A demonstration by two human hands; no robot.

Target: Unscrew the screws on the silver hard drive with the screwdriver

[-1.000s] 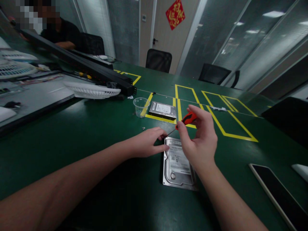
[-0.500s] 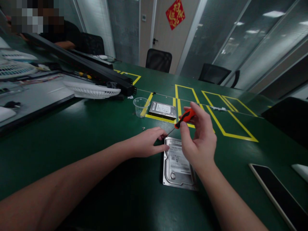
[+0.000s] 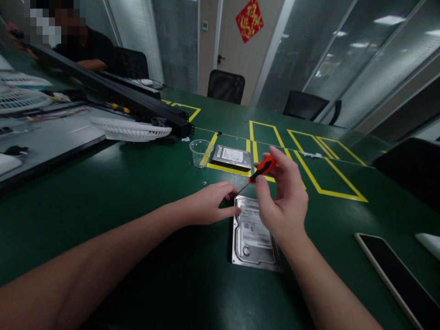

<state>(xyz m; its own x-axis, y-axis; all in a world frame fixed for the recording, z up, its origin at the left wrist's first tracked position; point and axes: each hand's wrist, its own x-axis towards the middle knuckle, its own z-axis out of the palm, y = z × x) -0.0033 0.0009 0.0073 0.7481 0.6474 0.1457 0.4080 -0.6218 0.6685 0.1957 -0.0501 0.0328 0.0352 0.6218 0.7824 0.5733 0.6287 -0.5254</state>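
Observation:
A silver hard drive (image 3: 253,238) lies flat on the green table (image 3: 144,192) in front of me. My left hand (image 3: 209,204) rests at its far left corner, fingers curled, thumb and forefinger pinched against the drive's edge. My right hand (image 3: 283,197) is closed around a small screwdriver with a red-orange handle (image 3: 263,167). Its thin shaft slants down and left toward the same far left corner of the drive, close to my left fingertips.
A second hard drive (image 3: 231,157) and a clear plastic cup (image 3: 200,152) sit farther back among yellow tape outlines. A tiny screw (image 3: 204,183) lies on the table. A phone (image 3: 398,275) lies at the right. White fan grilles (image 3: 130,128) and another person are at the left.
My right hand has shifted slightly left and turned a little with the screwdriver. My left hand and the drive stay put.

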